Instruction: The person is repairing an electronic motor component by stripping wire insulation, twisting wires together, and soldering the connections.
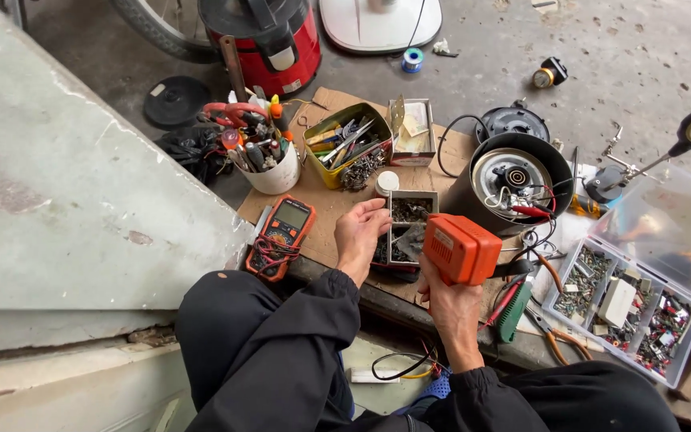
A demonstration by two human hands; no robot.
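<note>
Right hand, low centre, is clamped on an orange power tool beside the left hand, whose fingers dip loosely into a compartmented screw box; a nudge could spill screws across the cardboard sheet onto the littered concrete floor.

an orange multimeter lies just left of the fingers, and beyond it stands a white cup of tools and a yellow tin of pliers. to the right of the fingers sits a round black motor housing, with a clear compartment box farther right. a red vacuum stands well beyond.
</note>
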